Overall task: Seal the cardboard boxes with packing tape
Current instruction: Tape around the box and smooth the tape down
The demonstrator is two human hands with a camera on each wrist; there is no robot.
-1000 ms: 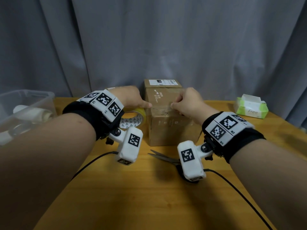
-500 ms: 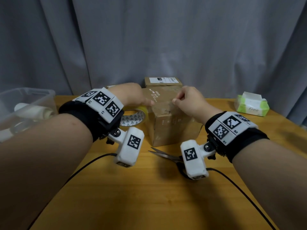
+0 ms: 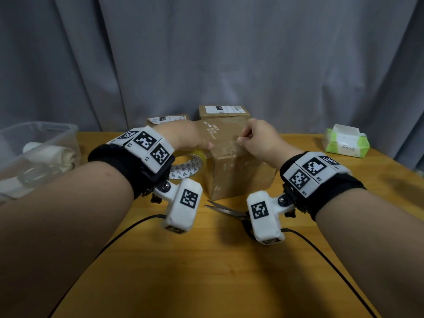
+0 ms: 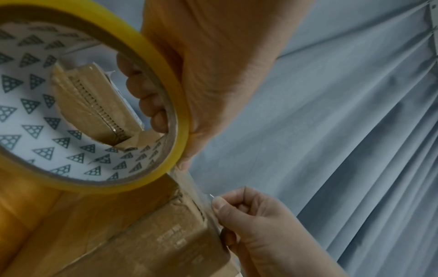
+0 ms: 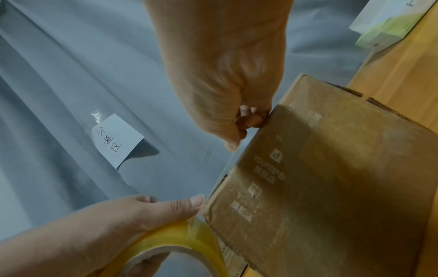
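- Left hand (image 3: 183, 138) grips the tape roll (image 4: 94, 105), fingers through its core.
- Right hand (image 3: 259, 141) pinches the clear tape end (image 4: 206, 196) against the box (image 3: 231, 164).
- The box sits on the counter (image 3: 206, 271) between both hands.

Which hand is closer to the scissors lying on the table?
Right. The metal scissors lie on the wooden table just below the right wrist; the right hand pinches clear tape above the brown cardboard box. The left hand, holding the yellow tape roll, is farther off.

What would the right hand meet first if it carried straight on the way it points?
Probably the far box standing just behind the near box's top, where the right hand pinches the tape; depth is unclear.
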